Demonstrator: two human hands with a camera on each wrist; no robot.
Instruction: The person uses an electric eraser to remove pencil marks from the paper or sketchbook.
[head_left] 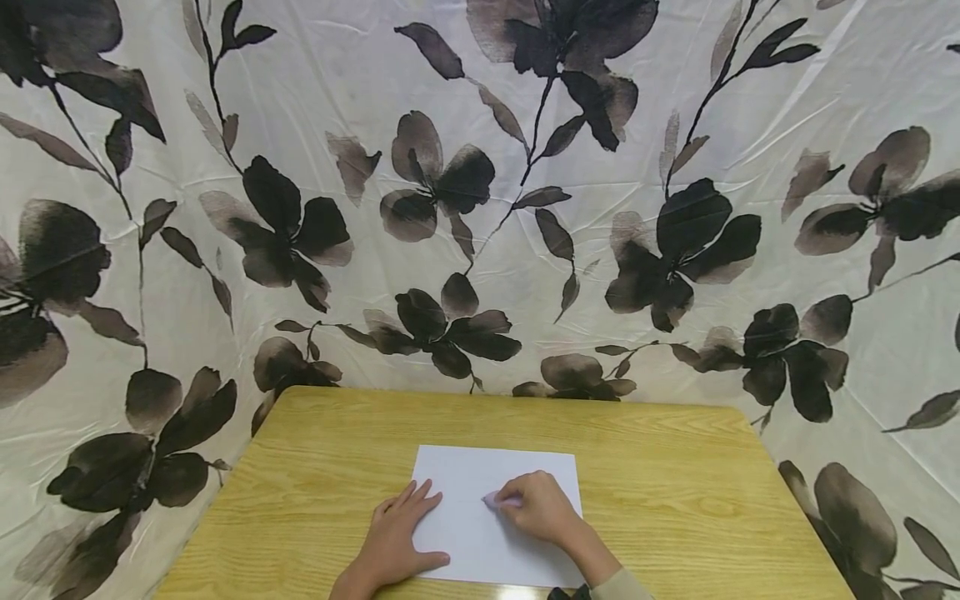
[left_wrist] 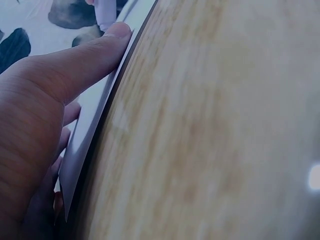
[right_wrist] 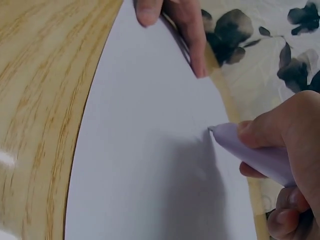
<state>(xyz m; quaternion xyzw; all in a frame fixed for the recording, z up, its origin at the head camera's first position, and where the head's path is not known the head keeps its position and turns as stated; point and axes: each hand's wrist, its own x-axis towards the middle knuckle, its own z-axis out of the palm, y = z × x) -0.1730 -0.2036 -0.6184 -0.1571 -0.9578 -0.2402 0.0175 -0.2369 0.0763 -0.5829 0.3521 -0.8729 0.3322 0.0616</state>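
- Nearest the lens at the right wrist, we have the right hand (head_left: pixel 542 506), curled, thumb and fingers pinching a thick, tapering pale lilac pen (right_wrist: pixel 255 152).
- And that pen sits over the middle of a rectangular white paper sheet (head_left: pixel 487 550), tip at the surface or barely above; contact, I can't tell.
- Look at the long axis: from head height it runs roughly crosswise, tip leading left, out past the pinch. That tip-to-sheet meeting is what counts, I'd judge.
- Over on the other side, the left hand (head_left: pixel 393 537) lies spread, fingertips over the left edge, thumb near the sheet's near-left corner. The right hand is plainly the nearer to the tip.
- Room, then: white surface stretches between tip and left hand, with more toward the near edge.
- Further out, the yellow wood-grain desk (head_left: pixel 660 467) runs well beyond both side edges, meeting white cloth with dark flowers (head_left: pixel 525 225) behind.
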